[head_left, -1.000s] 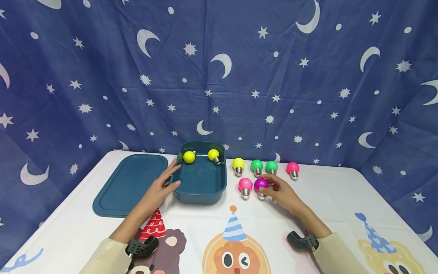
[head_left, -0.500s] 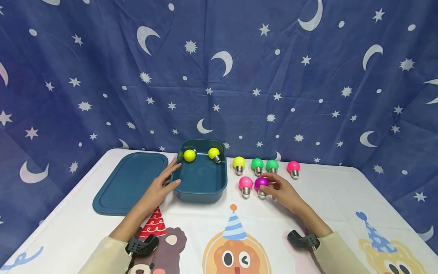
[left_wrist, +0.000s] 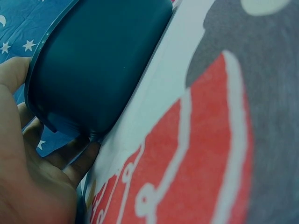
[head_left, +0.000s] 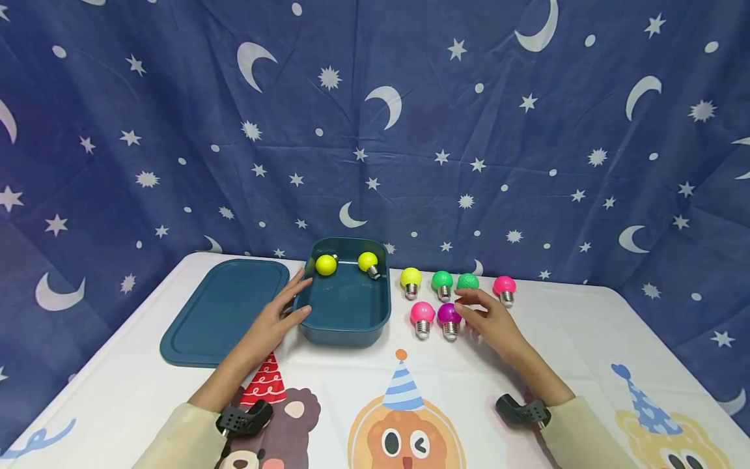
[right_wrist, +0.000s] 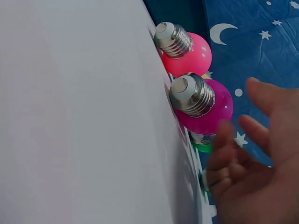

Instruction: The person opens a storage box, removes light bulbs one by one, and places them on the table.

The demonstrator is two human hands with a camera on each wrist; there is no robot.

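Observation:
My left hand [head_left: 272,326] rests against the left side of a dark teal box [head_left: 342,337], its fingers spread along the outer wall and rim. In the left wrist view the thumb touches the rim of the box [left_wrist: 93,70]. Inside the box lie two yellow light bulbs, one at the back left [head_left: 325,265] and one at the back right [head_left: 368,262]. My right hand [head_left: 495,326] hovers just right of a purple light bulb [head_left: 449,314], fingers apart and holding nothing. The right wrist view shows a gap between that purple bulb [right_wrist: 212,109] and the palm.
Left of the purple bulb is a pink bulb [head_left: 422,312]. Behind them stand a yellow bulb [head_left: 411,278], a green bulb [head_left: 442,281], a textured green bulb [head_left: 468,281] and another pink bulb [head_left: 504,286]. A teal lid [head_left: 225,312] lies flat at the left.
My right hand has let go of the purple bulb and drawn slightly up and to the right. The bulb stays in line beside the pink one. My left hand keeps its place.

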